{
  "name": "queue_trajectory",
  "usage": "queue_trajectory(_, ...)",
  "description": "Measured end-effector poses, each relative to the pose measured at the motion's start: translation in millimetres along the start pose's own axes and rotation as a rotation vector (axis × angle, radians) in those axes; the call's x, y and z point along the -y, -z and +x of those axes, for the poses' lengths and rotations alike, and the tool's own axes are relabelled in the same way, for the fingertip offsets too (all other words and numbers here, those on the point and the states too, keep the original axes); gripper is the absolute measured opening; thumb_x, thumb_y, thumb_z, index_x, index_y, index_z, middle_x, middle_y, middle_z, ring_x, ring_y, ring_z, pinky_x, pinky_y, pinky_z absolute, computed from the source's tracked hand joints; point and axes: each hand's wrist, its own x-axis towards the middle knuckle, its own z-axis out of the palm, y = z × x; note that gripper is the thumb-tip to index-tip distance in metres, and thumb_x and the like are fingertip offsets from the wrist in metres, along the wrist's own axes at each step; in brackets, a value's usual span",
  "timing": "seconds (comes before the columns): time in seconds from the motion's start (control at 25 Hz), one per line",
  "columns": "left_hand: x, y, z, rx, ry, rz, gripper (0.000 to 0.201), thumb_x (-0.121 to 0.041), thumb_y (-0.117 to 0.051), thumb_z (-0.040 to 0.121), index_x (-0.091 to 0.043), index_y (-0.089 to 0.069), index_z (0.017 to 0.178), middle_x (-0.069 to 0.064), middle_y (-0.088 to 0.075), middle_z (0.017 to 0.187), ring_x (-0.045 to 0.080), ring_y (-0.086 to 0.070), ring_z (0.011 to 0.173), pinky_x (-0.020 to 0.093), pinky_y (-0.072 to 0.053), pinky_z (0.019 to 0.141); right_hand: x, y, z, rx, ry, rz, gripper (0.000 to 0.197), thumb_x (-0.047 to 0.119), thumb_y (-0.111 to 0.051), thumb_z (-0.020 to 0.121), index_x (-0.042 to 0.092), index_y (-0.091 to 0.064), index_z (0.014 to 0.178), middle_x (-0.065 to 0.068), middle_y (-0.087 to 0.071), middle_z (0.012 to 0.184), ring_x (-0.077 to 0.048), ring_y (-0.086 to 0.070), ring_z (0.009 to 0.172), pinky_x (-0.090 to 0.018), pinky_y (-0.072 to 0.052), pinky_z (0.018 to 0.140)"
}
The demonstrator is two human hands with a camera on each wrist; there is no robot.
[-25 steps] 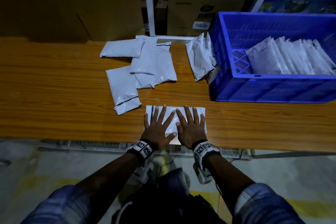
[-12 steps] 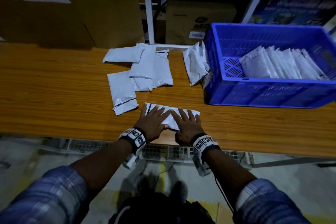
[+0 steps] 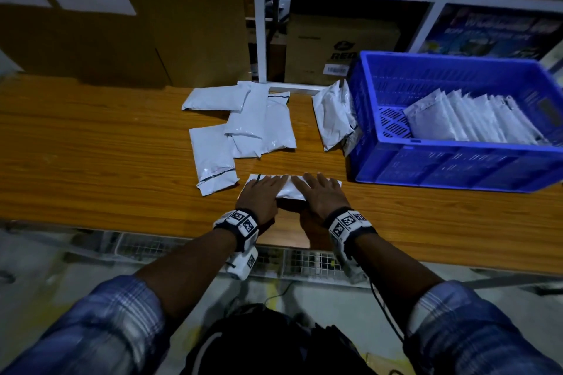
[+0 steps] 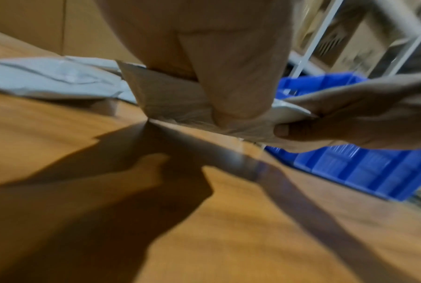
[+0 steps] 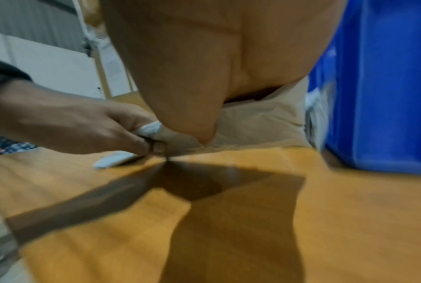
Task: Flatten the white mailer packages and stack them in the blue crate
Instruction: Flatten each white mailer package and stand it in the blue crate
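A white mailer [image 3: 291, 189] lies near the table's front edge, its near edge raised off the wood. My left hand [image 3: 262, 195] covers its left half and my right hand [image 3: 323, 192] its right half, fingers on top. In the left wrist view the right hand [image 4: 349, 114] pinches the mailer [image 4: 170, 99] with its thumb underneath. The right wrist view shows the left hand [image 5: 71, 124] pinching the mailer [image 5: 260, 122] the same way. The blue crate [image 3: 457, 146] stands to the right and holds a row of white mailers [image 3: 475, 119].
Several loose mailers [image 3: 243, 125] lie overlapped on the wooden table [image 3: 91, 161] behind my hands. Two more mailers [image 3: 333, 116] lean against the crate's left wall. Cardboard boxes and a white shelf frame [image 3: 259, 39] stand behind the table.
My hands slid back from flat, spread fingers to the mailer's near edge. Thumbs went under it, and that edge has come up off the table.
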Motion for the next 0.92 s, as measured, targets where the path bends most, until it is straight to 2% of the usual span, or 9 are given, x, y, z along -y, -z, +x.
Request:
queue_trajectory(0.08,0,11,7,-0.084,-0.004,-0.028,0.076,-0.01,-0.055,0.094,-0.026,-0.019,0.159,-0.001,-0.027,0.164,0.02,-0.021,0.151,0.04,-0.014,0.122,3,16,-1,-0.071,-0.018,-0.047,0.07,0.009,-0.034,0.1,0.032,0.001,0.156,-0.005,-0.005,0.164,-0.034,-0.003,0.15,-0.057,-0.007,0.119)
queue_trajectory(0.2,6,38,19,-0.213,-0.039,-0.042,0.072,-0.021,-0.059,0.094,-0.028,-0.024,0.157,-0.003,-0.028,0.163,0.018,-0.023,0.15,0.038,-0.012,0.121,7,45,0,-0.223,-0.034,-0.121,0.067,0.011,-0.03,0.099,0.031,-0.001,0.156,-0.007,-0.012,0.163,-0.035,-0.01,0.149,-0.058,-0.012,0.118)
queue_trajectory(0.4,13,98,46,-0.33,-0.136,0.054,0.08,-0.011,-0.058,0.09,-0.028,-0.02,0.159,-0.005,-0.022,0.165,0.016,-0.016,0.152,0.04,-0.007,0.123,14,100,3,-0.359,-0.116,-0.136,0.067,0.014,-0.031,0.099,0.033,0.001,0.156,-0.006,-0.009,0.164,-0.037,-0.009,0.149,-0.057,-0.011,0.118)
queue_trajectory(0.56,4,154,76,-0.392,-0.276,0.229,0.077,-0.015,-0.058,0.092,-0.026,-0.02,0.158,-0.001,-0.025,0.164,0.02,-0.021,0.151,0.046,-0.013,0.122,1,138,0,-0.469,-0.221,-0.141,0.072,0.021,-0.041,0.099,0.035,0.001,0.155,-0.006,-0.011,0.163,-0.04,-0.013,0.147,-0.056,-0.018,0.116)
queue_trajectory(0.68,-25,196,108,-0.506,-0.412,0.307,0.07,-0.013,-0.057,0.088,-0.027,-0.036,0.154,0.001,-0.039,0.158,0.023,-0.031,0.148,0.049,-0.019,0.12,-29,166,-6,-0.487,-0.299,-0.106,0.084,0.016,-0.051,0.092,0.032,0.002,0.156,-0.009,-0.013,0.163,-0.045,-0.024,0.142,-0.053,-0.026,0.112)
queue_trajectory(0.76,-53,218,139,-0.533,-0.49,0.352,0.068,-0.012,-0.058,0.086,-0.026,-0.043,0.15,0.001,-0.042,0.156,0.024,-0.033,0.147,0.049,-0.02,0.12,-59,181,-10,-0.475,-0.329,-0.063,0.085,0.013,-0.049,0.09,0.029,0.0,0.156,-0.012,-0.017,0.161,-0.046,-0.038,0.134,-0.051,-0.038,0.102)
queue_trajectory(0.8,-70,229,157,-0.534,-0.534,0.369,0.066,-0.012,-0.06,0.085,-0.026,-0.046,0.148,0.002,-0.045,0.154,0.024,-0.035,0.146,0.05,-0.019,0.119,-79,187,-11,-0.484,-0.335,-0.026,0.082,0.014,-0.048,0.09,0.028,-0.001,0.157,-0.014,-0.021,0.159,-0.044,-0.047,0.126,-0.049,-0.044,0.09)
queue_trajectory(0.88,-107,245,193,-0.499,-0.605,0.41,0.06,-0.018,-0.064,0.084,-0.026,-0.053,0.142,0.003,-0.051,0.148,0.025,-0.041,0.141,0.049,-0.018,0.118,-117,195,-15,-0.498,-0.338,0.078,0.075,0.017,-0.045,0.094,0.024,-0.005,0.157,-0.017,-0.034,0.15,-0.042,-0.057,0.11,-0.043,-0.044,0.07)
queue_trajectory(0.92,-130,252,212,-0.473,-0.621,0.448,0.056,-0.021,-0.065,0.084,-0.028,-0.056,0.138,0.001,-0.055,0.143,0.024,-0.045,0.137,0.047,-0.018,0.118,-139,200,-17,-0.487,-0.351,0.126,0.072,0.02,-0.044,0.096,0.022,-0.006,0.157,-0.019,-0.041,0.143,-0.041,-0.058,0.107,-0.042,-0.043,0.07)
